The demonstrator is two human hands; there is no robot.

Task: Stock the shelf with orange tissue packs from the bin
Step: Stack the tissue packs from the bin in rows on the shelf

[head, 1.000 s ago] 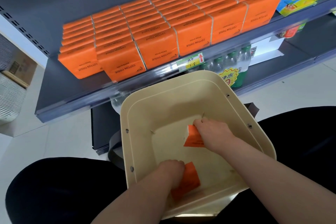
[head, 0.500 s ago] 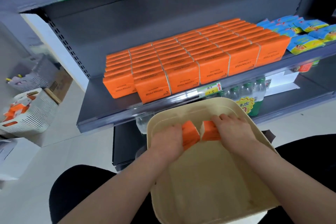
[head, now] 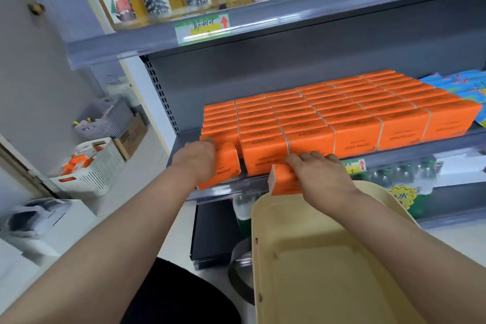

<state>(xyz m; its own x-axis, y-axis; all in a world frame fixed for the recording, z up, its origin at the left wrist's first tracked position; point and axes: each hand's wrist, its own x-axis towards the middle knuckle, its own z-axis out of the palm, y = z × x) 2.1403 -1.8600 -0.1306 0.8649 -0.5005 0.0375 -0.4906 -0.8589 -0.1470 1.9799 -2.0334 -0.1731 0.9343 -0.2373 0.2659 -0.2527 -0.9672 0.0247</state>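
Head view: a person's left hand [head: 195, 163] is gripping an orange tissue pack [head: 226, 166], fingers curled over its upper left edge. The pack is standing on the shelf [head: 431, 151], at the front left of the stocked rows [head: 342, 113]. The right hand [head: 322, 175] is holding a second pack [head: 282, 182] beneath close-set fingers, thumb hidden, just before the shelf lip, above the beige bin [head: 263, 250].

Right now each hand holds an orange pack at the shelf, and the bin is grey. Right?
No: the head view shows a cream bin, not grey. The left hand holds one orange pack, the right hand another, both at the shelf.
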